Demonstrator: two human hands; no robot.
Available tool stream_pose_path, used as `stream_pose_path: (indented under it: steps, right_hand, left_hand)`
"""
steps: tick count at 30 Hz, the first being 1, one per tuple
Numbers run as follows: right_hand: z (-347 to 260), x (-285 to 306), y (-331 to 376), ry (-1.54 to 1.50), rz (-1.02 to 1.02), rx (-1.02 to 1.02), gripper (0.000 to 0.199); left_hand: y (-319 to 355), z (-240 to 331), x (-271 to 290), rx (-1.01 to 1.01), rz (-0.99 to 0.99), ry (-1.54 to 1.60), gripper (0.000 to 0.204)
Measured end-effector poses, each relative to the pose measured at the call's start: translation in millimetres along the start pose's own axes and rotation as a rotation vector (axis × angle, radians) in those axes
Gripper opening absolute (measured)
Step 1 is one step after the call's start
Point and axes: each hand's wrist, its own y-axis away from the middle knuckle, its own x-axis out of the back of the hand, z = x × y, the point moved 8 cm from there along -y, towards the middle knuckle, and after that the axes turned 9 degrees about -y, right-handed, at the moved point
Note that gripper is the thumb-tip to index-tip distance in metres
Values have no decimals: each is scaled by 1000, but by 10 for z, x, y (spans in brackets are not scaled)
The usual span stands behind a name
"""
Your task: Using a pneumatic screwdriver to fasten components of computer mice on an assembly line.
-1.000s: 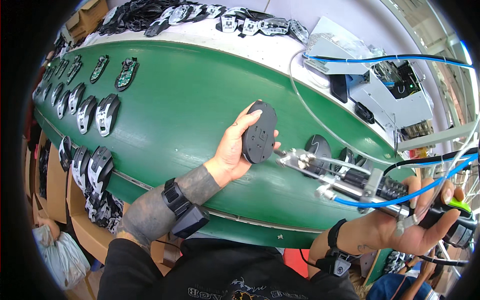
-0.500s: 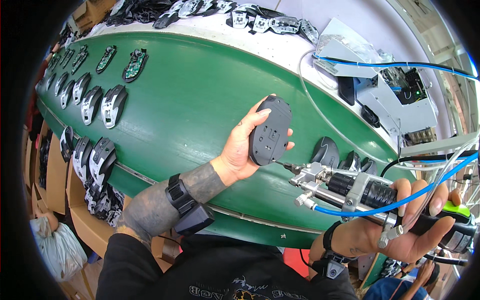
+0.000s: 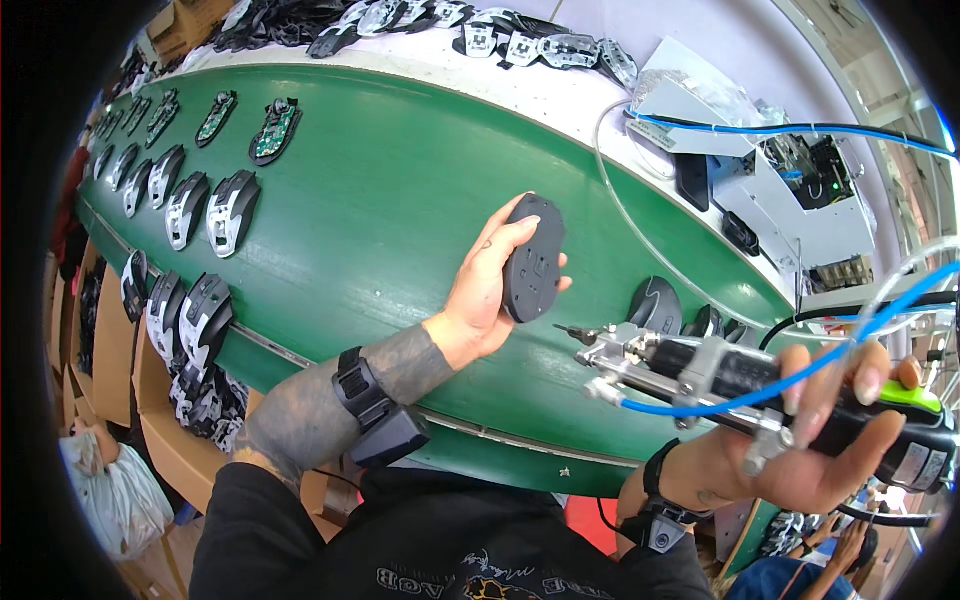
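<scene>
Centrally, one dark computer mouse (image 3: 532,262), underside showing, gripped by left hand (image 3: 487,290) above green conveyor surface (image 3: 380,200). Right hand (image 3: 820,450) wrapped around powered screwdriver (image 3: 740,385), bit tip just beside the mouse. Further mouse shells (image 3: 205,210) rowed at left.

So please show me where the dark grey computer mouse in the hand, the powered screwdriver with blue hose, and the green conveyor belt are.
dark grey computer mouse (image 3: 530,262), head view, on its flat underside.
powered screwdriver with blue hose (image 3: 700,365), head view, on its metal front body.
green conveyor belt (image 3: 390,200), head view, on a bare part.
</scene>
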Motion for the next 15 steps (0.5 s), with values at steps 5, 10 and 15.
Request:
stream_pose_path:
  steps: [5,10,15]
  right_hand:
    - [-356,100,39,-12,103,102,30]
    - [-204,11,51,-43,45,86,37]
    - [-86,-76,28,-44,85,54,29]
  left_hand:
    - [-14,-106,155,76,146,-79,51]
    - [67,-152,-35,106,9,-11,53]
    - [80,-153,-84,110,-27,18,52]
